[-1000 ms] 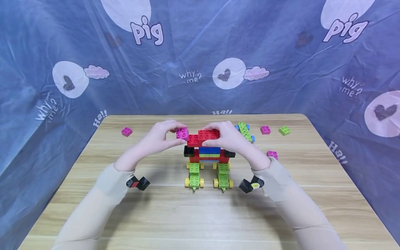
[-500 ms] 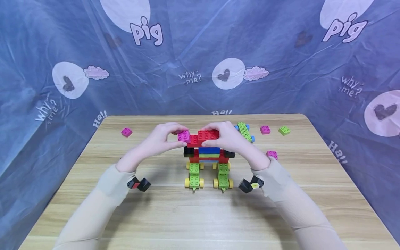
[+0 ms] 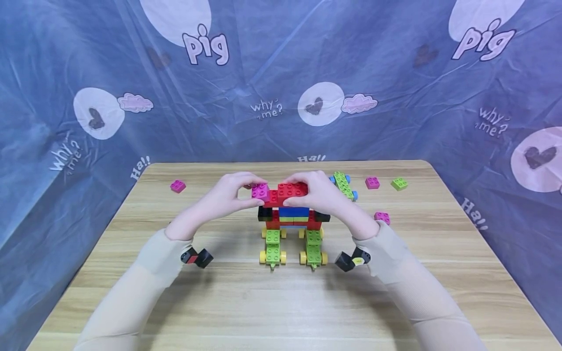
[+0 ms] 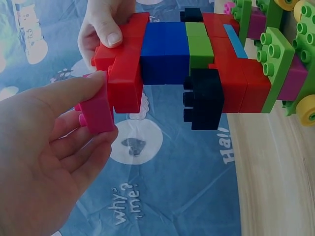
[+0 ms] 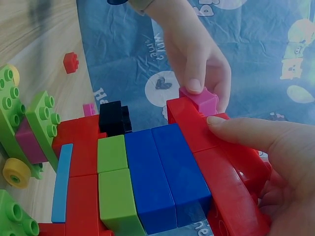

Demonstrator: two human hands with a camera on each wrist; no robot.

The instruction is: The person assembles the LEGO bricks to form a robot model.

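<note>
Between its thumb and fingers my left hand (image 3: 230,194) pinches a pink brick (image 3: 260,192). In the left wrist view that pink brick (image 4: 97,109) sits against the left end of the top red bricks (image 4: 127,73). My right hand (image 3: 317,192) grips the raised red brick (image 3: 291,189) on top of the toy-brick build, thumb on its near side. Below the red layer, the build has blue bricks (image 3: 294,211), lime bricks, a black brick (image 3: 265,213) at each side and lower red bricks. Its feet are two green wheeled bases (image 3: 273,251) with yellow wheels, standing on the table.
A green wheeled base with blue wheels (image 3: 343,184) lies behind the right hand. Pink bricks (image 3: 372,183) (image 3: 382,217) and a lime brick (image 3: 399,184) lie at right, another pink brick (image 3: 177,186) at far left. A printed blue cloth (image 3: 281,131) hangs behind the wooden table (image 3: 281,312).
My left hand has moved slightly right with the pink brick, which now overlaps the left end of the red layer. The right hand stays on the red brick.
</note>
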